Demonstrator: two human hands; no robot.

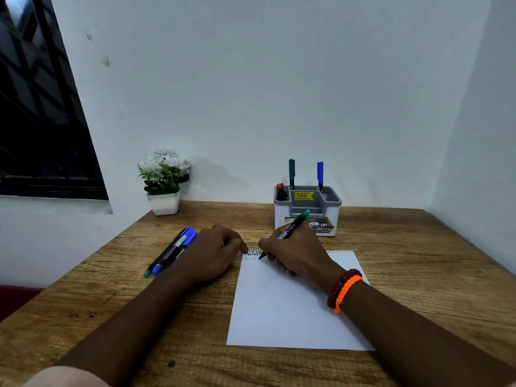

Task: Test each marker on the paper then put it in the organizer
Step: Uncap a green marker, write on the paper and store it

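My right hand (296,252) grips a black marker with a green end (291,226), and its tip touches the top edge of the white paper (290,311). Dark scribbles run along that top edge. My left hand (215,252) rests curled at the paper's top left corner, and a small dark green piece, apparently the cap, shows between its fingers. To its left lie loose markers (173,251) with blue caps and one green end. The white and grey organizer (333,203) stands behind the paper and holds a green marker (291,171), a blue marker (320,174) and a red marker (280,189).
A white pot of white flowers (164,180) stands at the back left of the wooden table (418,263). White walls close the back and the right side. A dark window (36,107) is on the left. My right wrist wears a red and an orange bracelet.
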